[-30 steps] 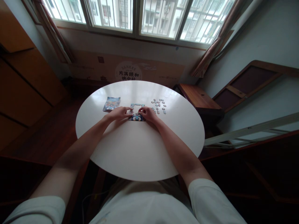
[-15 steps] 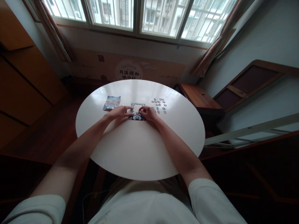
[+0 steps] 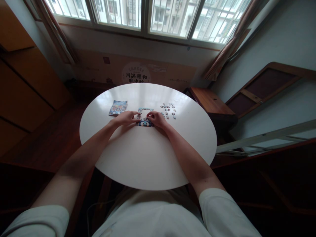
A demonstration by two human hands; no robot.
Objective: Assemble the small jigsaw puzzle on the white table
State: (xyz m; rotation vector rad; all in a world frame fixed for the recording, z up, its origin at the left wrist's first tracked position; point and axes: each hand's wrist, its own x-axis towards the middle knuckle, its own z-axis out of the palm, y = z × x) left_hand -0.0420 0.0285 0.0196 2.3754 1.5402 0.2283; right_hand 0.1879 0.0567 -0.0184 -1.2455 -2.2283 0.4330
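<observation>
A small, partly assembled jigsaw puzzle (image 3: 145, 112) lies near the middle of a round white table (image 3: 148, 154), its frame built and its centre still bare. My left hand (image 3: 126, 118) rests at the puzzle's left edge, fingers curled and pressing on it. My right hand (image 3: 156, 119) sits at the right edge, fingertips pinched over the puzzle; whether a piece is between them is too small to see. Several loose puzzle pieces (image 3: 168, 110) are spread just right of the puzzle.
A small picture card (image 3: 118, 107) lies left of the puzzle. Behind the table run a cardboard panel (image 3: 135, 74) and barred windows (image 3: 148, 16). A wooden stool (image 3: 209, 105) stands to the right, wooden cabinets (image 3: 24, 85) to the left.
Both hands stay at the puzzle's edges with only slight finger shifts. The view has drifted a little downward.
</observation>
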